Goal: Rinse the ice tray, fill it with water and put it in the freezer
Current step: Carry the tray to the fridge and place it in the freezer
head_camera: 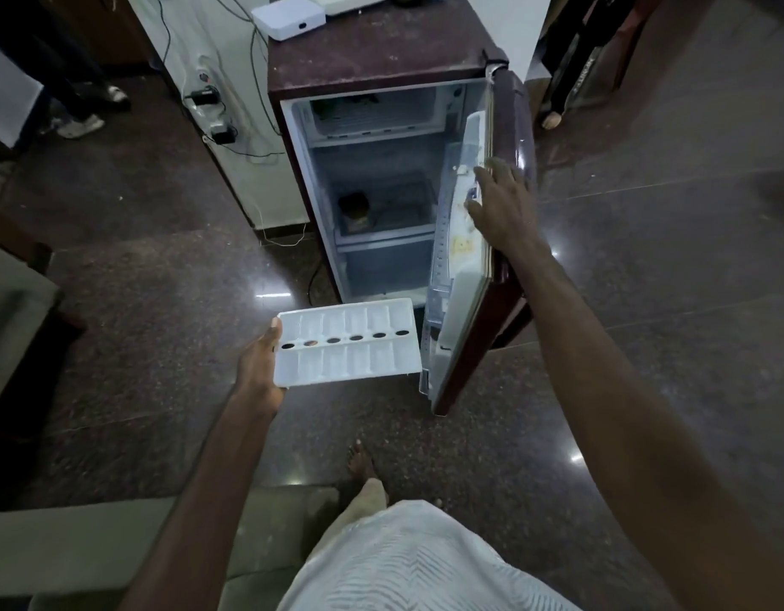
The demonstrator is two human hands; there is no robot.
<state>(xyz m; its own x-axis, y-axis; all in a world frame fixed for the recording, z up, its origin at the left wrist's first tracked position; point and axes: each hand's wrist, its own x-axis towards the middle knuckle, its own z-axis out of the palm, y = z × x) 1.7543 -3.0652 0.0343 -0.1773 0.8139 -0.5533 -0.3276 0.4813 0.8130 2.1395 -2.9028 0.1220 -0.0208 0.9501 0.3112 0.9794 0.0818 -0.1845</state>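
Ice tray (348, 341) in L hand (260, 368)

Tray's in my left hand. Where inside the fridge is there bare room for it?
The freezer compartment looks bare from its centre to its right wall; a green item sits at its back left. On the middle shelf, room is free right of the dark jar. The bottom compartment looks bare. The right hand rests on the door, beside the opening.
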